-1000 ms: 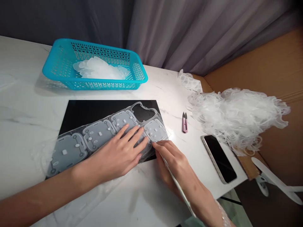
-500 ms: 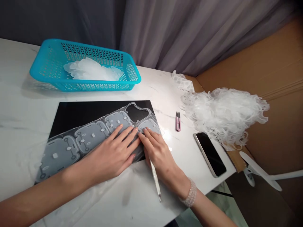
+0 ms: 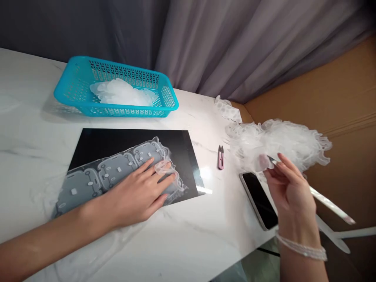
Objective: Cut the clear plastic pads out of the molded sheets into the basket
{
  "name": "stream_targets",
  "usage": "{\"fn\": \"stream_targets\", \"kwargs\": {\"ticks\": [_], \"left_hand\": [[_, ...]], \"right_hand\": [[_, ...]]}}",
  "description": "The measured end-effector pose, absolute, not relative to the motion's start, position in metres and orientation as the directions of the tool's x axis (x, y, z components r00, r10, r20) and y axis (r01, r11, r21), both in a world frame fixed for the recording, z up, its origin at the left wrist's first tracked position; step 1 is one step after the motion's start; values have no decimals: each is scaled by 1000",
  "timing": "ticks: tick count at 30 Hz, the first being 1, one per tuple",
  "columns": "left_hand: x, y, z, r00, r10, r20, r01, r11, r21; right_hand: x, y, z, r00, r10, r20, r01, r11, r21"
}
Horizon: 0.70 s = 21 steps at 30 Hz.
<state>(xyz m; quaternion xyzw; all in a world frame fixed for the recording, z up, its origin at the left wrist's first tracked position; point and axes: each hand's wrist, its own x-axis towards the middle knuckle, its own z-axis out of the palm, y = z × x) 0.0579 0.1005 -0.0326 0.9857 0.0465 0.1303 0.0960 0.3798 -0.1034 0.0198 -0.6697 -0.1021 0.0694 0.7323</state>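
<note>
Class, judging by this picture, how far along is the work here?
Seemingly done: the pale pieces in the blue basket, with scraps heaped by the cardboard.
In hand: the left hand steadies the clear sheet on the black mat; the right hand holds a pen-like tool and small translucent piece.
Apparently left: the grey panels in that sheet.

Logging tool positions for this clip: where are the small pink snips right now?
In the head view, the pink snips lie on the table, right of the black mat, just beyond the phone.
</note>
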Motion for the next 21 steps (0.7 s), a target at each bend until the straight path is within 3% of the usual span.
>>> {"fn": "stream_targets", "kwargs": {"ticks": [3,6,8,10,12,14,15,17,19,21], "left_hand": [[65,106,-16,950,197,241,100,-927,363],[72,107,7,892,437,116,273,-725,632],[75,105,20,848,519,-102,348,-402,847],[76,103,28,861,417,-291,311,22,950],[74,102,31,899,272,-344,246,337,909],[70,103,30,911,213,-354,219,478,851],[67,105,28,910,203,-362,212,522,826],[61,108,25,914,187,-359,182,602,777],[55,112,23,933,147,-328,150,670,727],[50,113,24,935,120,-334,143,734,664]], "right_hand": [[337,-100,25,931,351,105,69,115,-991],[282,-79,24,859,500,109,77,84,-993],[251,-65,24,799,562,215,229,46,-972],[227,-53,24,647,672,360,442,55,-895],[207,-46,23,350,807,476,619,182,-764],[195,-44,21,63,853,518,684,341,-645],[192,-45,20,0,848,530,685,386,-618],[192,-49,20,103,836,539,657,350,-667],[198,-52,20,405,777,482,562,204,-802],[206,-52,22,662,673,330,396,59,-916]]}}
